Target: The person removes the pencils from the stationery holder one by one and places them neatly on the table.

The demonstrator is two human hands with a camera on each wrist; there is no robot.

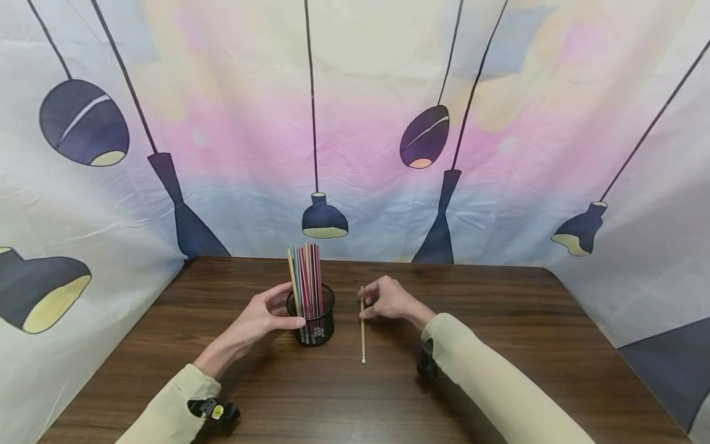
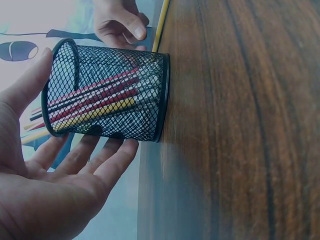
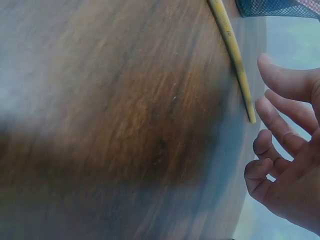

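A black mesh pencil cup [image 1: 314,325] stands upright on the wooden table [image 1: 499,320], with several coloured pencils [image 1: 307,271] in it. My left hand [image 1: 284,306] is cupped at its left side. In the left wrist view the thumb lies along the cup [image 2: 110,95] near its rim, and the nearly straight fingers [image 2: 100,162] reach under the other side. A single yellow pencil [image 1: 363,336] lies flat just right of the cup. My right hand [image 1: 373,302] hovers at its far end, its loosely curled fingers [image 3: 280,82] apart from the pencil [image 3: 232,55].
A printed cloth backdrop [image 1: 355,154] with lamp shapes hangs close behind and on both sides of the table. Small black wrist cameras [image 1: 427,361] sit on both sleeves. Bare wood stretches to the right and towards the near edge.
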